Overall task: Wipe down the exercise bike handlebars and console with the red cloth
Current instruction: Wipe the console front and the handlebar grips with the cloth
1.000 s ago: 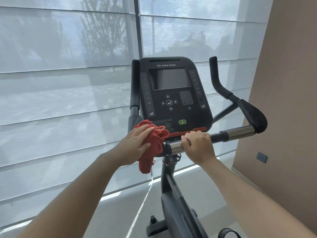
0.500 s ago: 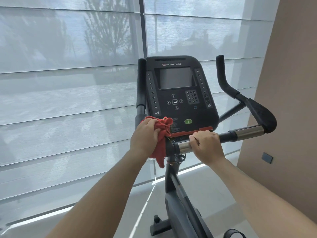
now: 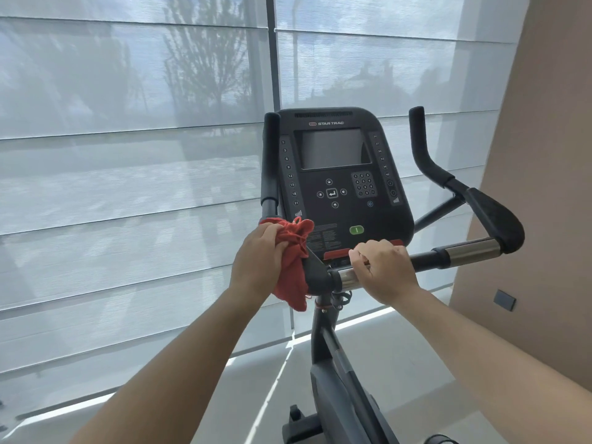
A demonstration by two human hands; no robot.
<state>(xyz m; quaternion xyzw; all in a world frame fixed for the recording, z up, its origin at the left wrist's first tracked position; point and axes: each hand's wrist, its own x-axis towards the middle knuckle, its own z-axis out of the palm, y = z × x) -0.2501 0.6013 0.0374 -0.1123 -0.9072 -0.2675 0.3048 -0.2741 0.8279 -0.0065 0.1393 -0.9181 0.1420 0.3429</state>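
Head view: at centre frame, the left hand [image 3: 259,264] clamps its fingers [image 3: 272,234] on the bunched red cloth [image 3: 293,274], pressing it against the left bend of the exercise bike handlebars [image 3: 469,253], at the lower left corner of the Star Trac console [image 3: 339,200]. The right hand [image 3: 382,270] has its fingers wrapped round the chrome section of the handlebars just right of the cloth.

Left hand [image 3: 259,264] grips crumpled red cloth [image 3: 293,264] against left bend of black tubular handlebar [image 3: 318,274]. Right hand [image 3: 382,272] wraps chrome section of bar. Black console [image 3: 339,177] with dark screen above.
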